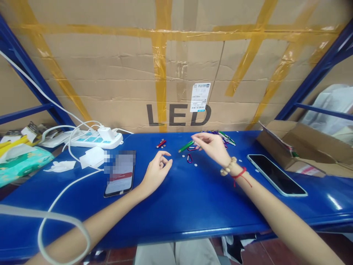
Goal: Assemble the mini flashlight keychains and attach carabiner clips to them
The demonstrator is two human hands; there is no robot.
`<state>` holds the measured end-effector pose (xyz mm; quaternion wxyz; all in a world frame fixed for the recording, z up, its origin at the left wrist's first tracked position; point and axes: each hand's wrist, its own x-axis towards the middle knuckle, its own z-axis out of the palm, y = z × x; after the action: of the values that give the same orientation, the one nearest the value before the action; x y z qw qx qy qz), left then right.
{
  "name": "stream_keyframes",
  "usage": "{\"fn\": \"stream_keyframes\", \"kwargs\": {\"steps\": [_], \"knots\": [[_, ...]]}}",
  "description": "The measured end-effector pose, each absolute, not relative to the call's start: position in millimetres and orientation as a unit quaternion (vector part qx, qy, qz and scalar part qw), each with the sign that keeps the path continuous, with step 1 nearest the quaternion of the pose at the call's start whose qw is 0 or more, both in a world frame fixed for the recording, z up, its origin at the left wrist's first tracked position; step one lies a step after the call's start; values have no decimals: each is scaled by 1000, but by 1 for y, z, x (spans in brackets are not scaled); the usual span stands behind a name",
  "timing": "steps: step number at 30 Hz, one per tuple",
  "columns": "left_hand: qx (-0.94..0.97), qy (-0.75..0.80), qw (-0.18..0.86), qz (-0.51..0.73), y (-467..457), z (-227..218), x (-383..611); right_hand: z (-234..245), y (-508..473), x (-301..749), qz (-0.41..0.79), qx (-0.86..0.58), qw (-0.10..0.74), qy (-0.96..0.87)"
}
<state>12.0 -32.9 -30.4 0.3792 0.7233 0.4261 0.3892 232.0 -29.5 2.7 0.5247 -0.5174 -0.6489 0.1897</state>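
Observation:
My right hand (212,147) is closed in a pinch on the upper end of a slim green tube (186,147), held slantwise over the blue table. Beneath it lie a small dark carabiner (189,158) with a red edge and several flat silver discs (195,165). My left hand (157,173) hovers to the left, fingers loosely curled and apart, with nothing visible between them. Just beyond it rests a short red tube (161,144) with small discs beside it. Partly hidden behind my right hand is a pile of coloured metal tubes (228,138).
On the blue table (182,209), a lit phone (121,176) lies left and a dark-screened phone (275,175) right. A white power strip (91,140) trails cables, one looping over my left forearm. An open cardboard box (298,147) stands right; a large taped carton (124,73) blocks the back.

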Motion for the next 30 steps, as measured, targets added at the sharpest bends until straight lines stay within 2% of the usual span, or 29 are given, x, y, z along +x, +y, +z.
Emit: {"fn": "stream_keyframes", "kwargs": {"steps": [4, 7, 12, 17, 20, 24, 30], "knots": [[718, 423, 397, 384, -32, -32, 13, 5, -12, 282, 60, -595, 580, -553], [716, 418, 405, 384, -34, -32, 15, 1, -7, 318, 1, -667, 586, -459], [712, 422, 409, 384, -35, -30, 15, -8, -8, 358, 22, -758, 541, -363], [727, 435, 390, 362, -34, -31, 14, -14, -14, 380, -27, -837, 456, -302], [762, 454, 328, 325, -32, -31, 11, -19, -17, 388, -38, -867, 394, -303], [821, 468, 178, 274, -25, -29, 5, -23, -18, 391, -38, -880, 336, -332], [845, 496, 60, 193, -6, -30, -3, -18, -13, 371, -93, -853, 312, -408]]}}
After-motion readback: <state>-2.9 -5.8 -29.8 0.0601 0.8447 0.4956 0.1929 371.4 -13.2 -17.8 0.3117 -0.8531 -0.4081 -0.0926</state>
